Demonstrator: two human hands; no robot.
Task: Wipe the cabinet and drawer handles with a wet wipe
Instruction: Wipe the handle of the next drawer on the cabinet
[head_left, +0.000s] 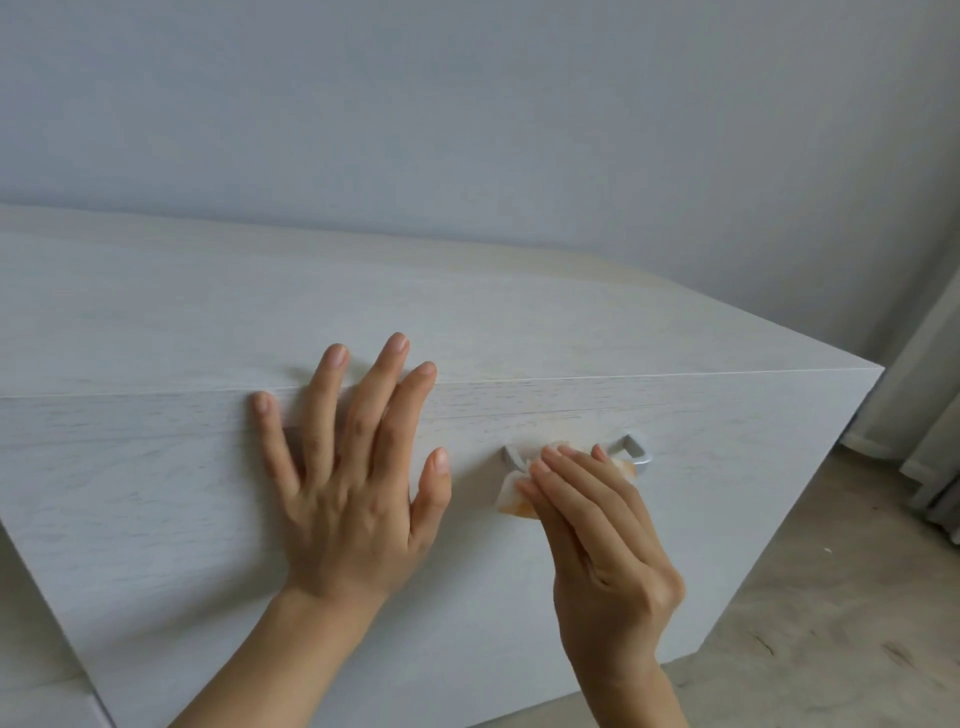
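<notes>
Wet wipe (511, 499): there it is, crumpled and pale with orange-brown patches, draped over the middle of the drawer handle. One flap hangs down just left of the fingertips, and another scrap peeks out on the right.
Handle (636, 451): a silvery bar pull high on the drawer front, right of centre from where we look. We see only its two ends. The rest is under the wipe and the hand.
Right hand (602, 545): up from below, and laid right on the wipe.
Right fingers (561, 478): straight and pressed together, lying over the wipe and pressing it onto the handle. The thumb tip is tucked out of sight, so we cannot tell whether it pinches the wipe from underneath.
Left hand (353, 499): flat against the drawer front, near the handle's left end, touching neither the handle nor the wipe.
Left fingers (374, 384): spread wide and holding nothing. The longer tips reach past the front edge of the cabinet top in our view, and the thumb juts out toward the handle side.
Drawer front (156, 519): whitish wood grain, with a thin seam running along just under the top edge.
Cabinet top (467, 312): the same pale grain, with a faint yellowish tinge toward the back right.
Wall (467, 104): plain grey-white, directly behind the cabinet.
Floor (831, 623): mottled beige, to the right of the cabinet.
Curtain (924, 415): pale folds hanging at the far right edge, down to the floor.
</notes>
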